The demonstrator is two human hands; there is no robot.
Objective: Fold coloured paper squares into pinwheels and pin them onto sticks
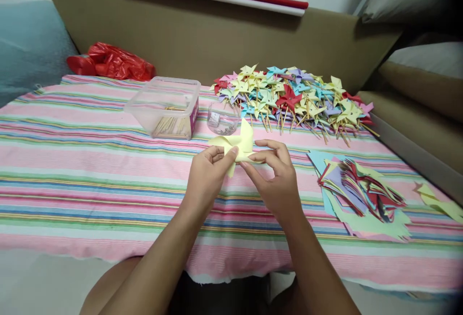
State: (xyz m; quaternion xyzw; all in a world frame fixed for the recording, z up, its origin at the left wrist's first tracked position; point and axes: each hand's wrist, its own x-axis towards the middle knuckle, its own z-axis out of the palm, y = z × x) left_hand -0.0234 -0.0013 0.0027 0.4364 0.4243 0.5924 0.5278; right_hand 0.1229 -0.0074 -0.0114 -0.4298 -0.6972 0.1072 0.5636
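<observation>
Both hands meet over the middle of the striped cloth, pinching a pale yellow paper pinwheel (241,144). My left hand (208,172) grips its left folds with thumb and fingers closed. From the right, my right hand (277,177) pinches the centre of the pinwheel with its fingertips. The paper's points stick up and out above my fingers. No stick is visible on it.
A pile of finished coloured pinwheels on sticks (292,98) lies at the back. A clear plastic box of wooden sticks (164,107) and a small clear cup (221,119) stand behind my hands. Cut coloured paper (361,192) is stacked at the right. A red bag (112,61) lies far left.
</observation>
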